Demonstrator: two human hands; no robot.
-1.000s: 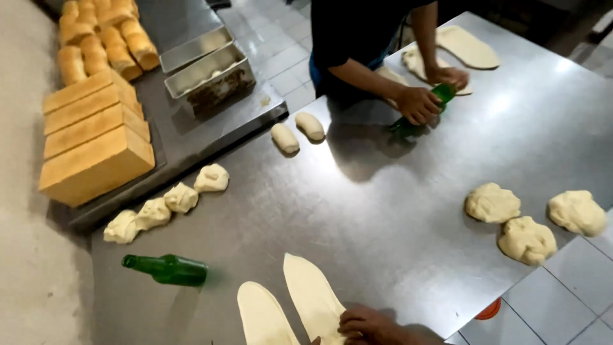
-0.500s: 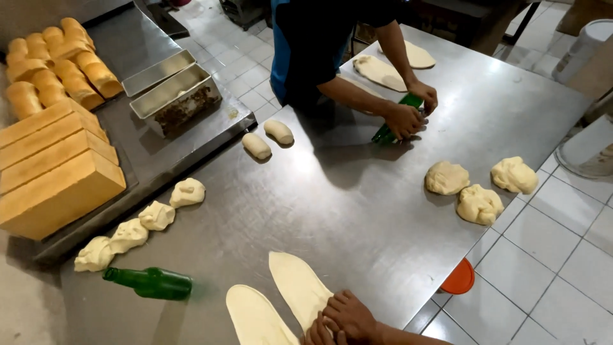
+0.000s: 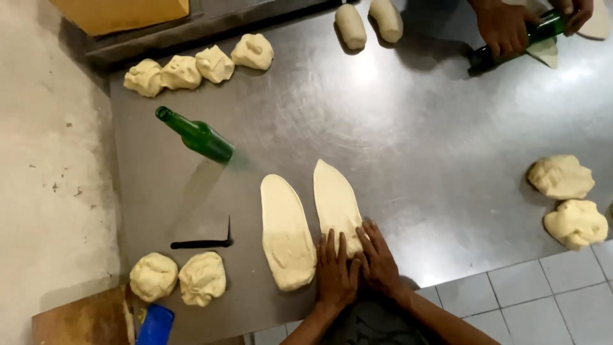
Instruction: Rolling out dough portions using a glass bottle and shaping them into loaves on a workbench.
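Two long flattened dough sheets lie side by side on the steel table. My left hand and my right hand press flat, fingers together, on the near end of the right dough sheet. The left dough sheet lies just left of my left hand, untouched. A green glass bottle lies on its side farther left.
Dough balls sit at the near left, far left and right edge. Two rolled dough pieces lie at the back. Another person's hands roll a second green bottle over dough. A black scraper lies near the left sheet.
The view has dropped and moved closer to the table. My hands, earlier at the frame's bottom edge, now lie fully on the near end of the right dough sheet.
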